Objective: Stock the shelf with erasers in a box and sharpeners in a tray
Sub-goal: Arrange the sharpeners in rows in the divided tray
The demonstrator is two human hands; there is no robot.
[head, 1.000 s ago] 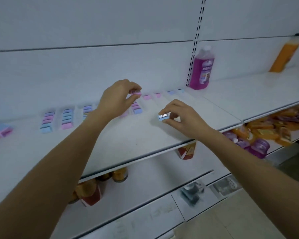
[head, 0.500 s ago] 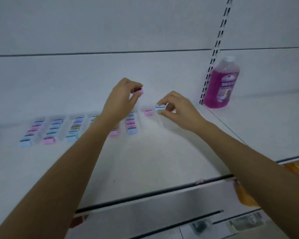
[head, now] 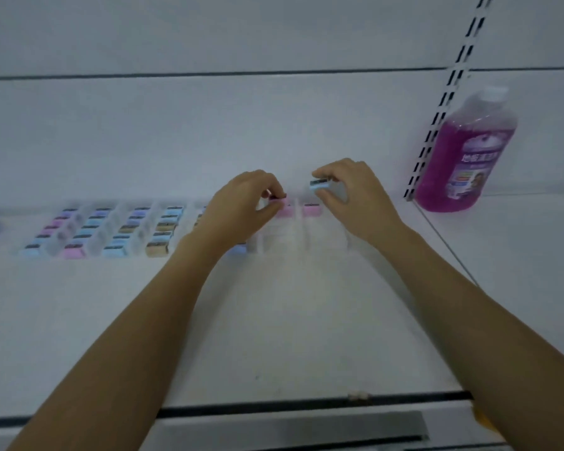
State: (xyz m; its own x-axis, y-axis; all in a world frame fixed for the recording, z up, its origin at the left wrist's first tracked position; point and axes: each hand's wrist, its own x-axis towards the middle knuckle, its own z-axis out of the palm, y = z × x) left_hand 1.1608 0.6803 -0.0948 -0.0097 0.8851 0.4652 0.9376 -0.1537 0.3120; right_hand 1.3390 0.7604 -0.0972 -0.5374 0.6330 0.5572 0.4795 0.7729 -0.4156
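head view, white shelf. clear divided tray sits toward the back of the shelf, lanes running front to back.

left hand: fingers curled, thumb and fingertips pinching a small pink sharpener just above the back of a lane. the piece is mostly hidden by the fingers.

right hand: thumb and forefinger pinching a blue sharpener, metal blade face visible, held just above the rightmost lanes.

hands near each other, not touching.

two pink sharpeners lie at the back of the lanes under the hands. lanes to the left hold filled rows of sharpeners, blue, pink and tan; detail blurred.

purple bottle stands upright at far right, beside the slotted upright.
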